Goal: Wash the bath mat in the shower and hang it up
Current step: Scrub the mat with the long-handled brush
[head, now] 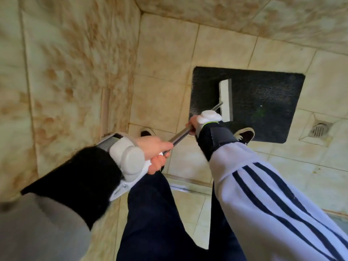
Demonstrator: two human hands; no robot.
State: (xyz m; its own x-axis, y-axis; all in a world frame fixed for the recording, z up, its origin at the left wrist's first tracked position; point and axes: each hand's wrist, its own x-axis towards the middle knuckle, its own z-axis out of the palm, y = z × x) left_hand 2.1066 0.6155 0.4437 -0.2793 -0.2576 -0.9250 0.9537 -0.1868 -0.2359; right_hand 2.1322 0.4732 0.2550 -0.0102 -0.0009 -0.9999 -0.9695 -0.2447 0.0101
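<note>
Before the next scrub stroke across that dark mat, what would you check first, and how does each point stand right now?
1. Left hand gripping the metal handle: ok.
2. Right hand gripping further down the handle: ok.
3. White brush head resting on the bath mat: ok.
4. Mat lying flat on the tiled floor: ok.
5. Shoe on the mat's near edge, pinning it: ok.
6. Mat wet or soapy enough: cannot tell.
</note>
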